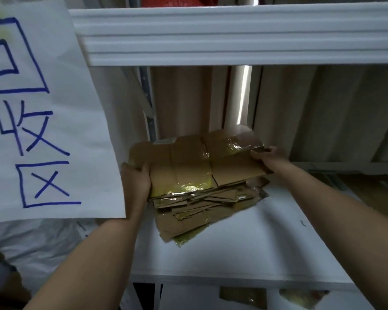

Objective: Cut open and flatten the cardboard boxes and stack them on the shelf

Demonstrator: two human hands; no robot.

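Stacking: left hand [136, 182] gripping the nine o'clock edge, right hand [267, 156] pinching the three o'clock edge of flattened cardboard [202, 166] atop the shelf [244, 249] pile [202, 215]; next, probably lowering flush and releasing.

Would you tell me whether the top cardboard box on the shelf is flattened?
Flattened: the top cardboard box lies spread as a sheet on the stack, both hands gripping its ends.

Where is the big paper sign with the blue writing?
In the head view, the paper sign hangs on the left, beside the white shelf, just left of the left hand gripping the flattened cardboard box.
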